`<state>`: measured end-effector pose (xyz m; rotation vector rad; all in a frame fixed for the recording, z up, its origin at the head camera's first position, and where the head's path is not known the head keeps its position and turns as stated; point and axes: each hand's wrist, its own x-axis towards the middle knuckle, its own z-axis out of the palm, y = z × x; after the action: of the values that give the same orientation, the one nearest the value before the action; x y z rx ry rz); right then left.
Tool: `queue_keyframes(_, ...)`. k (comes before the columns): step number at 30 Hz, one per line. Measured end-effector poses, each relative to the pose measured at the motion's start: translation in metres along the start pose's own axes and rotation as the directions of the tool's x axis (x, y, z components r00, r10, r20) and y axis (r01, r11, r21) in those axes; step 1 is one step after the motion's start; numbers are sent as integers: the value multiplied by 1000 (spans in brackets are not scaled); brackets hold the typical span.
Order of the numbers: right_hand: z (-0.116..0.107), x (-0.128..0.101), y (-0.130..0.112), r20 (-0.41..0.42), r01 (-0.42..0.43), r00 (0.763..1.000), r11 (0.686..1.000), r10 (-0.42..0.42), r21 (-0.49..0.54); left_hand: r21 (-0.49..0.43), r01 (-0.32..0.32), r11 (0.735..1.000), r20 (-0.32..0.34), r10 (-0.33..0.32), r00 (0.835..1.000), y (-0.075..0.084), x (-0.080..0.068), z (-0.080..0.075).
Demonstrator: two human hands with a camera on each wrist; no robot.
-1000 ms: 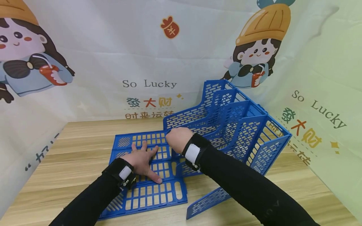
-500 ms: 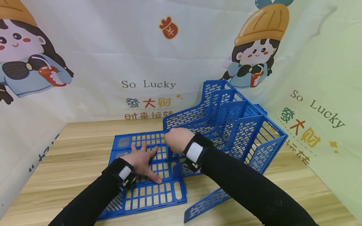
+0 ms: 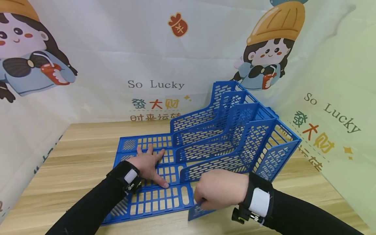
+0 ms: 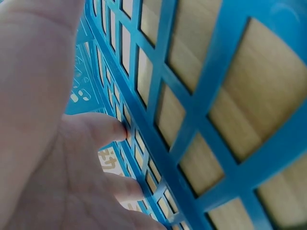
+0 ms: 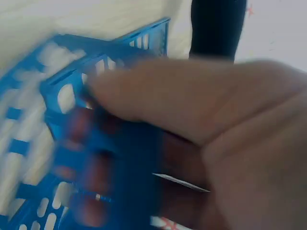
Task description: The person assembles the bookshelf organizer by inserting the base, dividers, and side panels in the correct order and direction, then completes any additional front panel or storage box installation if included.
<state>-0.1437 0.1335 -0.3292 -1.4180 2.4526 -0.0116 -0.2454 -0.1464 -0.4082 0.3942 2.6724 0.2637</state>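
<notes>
A blue plastic file rack (image 3: 274,158) with several upright perforated dividers stands on the table, joined to a flat run of blue grid panels (image 3: 188,199) at its left. My left hand (image 3: 148,167) rests with spread fingers on these grid panels; in the left wrist view its fingertips (image 4: 112,130) touch the blue lattice. At the near side, my right hand (image 3: 223,189) grips the end of the nearest blue divider (image 3: 197,213) in curled fingers. That hand hides most of this divider in the head view. The right wrist view is blurred but shows thumb and fingers around blue plastic.
Wood-patterned table surface (image 3: 76,163) lies left of the panels. A white printed cloth (image 3: 117,49) hangs behind, close to the rack's back corner, and another stretch of cloth (image 3: 335,124) rises along the right side.
My right hand has moved from the rack's middle dividers down toward me to the nearest divider, whose end now sits closer to the grid panels. My left hand has stayed in place.
</notes>
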Motion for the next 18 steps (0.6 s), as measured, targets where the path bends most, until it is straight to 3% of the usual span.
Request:
queue_keyframes(3, 4, 6, 5, -144, 28, 989, 992, -46, -125, -8, 1, 1000, -3, -1, 1000, -1, -1, 0)
queue_keyframes(5, 5, 9, 6, -176, 6, 984, 990, -31, -141, -12, 1, 1000, -2, -1, 1000, -3, -2, 1)
queue_keyframes(16, 10, 17, -2, -166, -89, 984, 981, 60, -174, -17, 1, 1000, -8, -1, 1000, -4, -2, -1)
queue_keyframes(18, 13, 19, -5, -172, -77, 984, 979, 44, -188, -11, -2, 1000, -14, 2, 1000, -4, -3, -1)
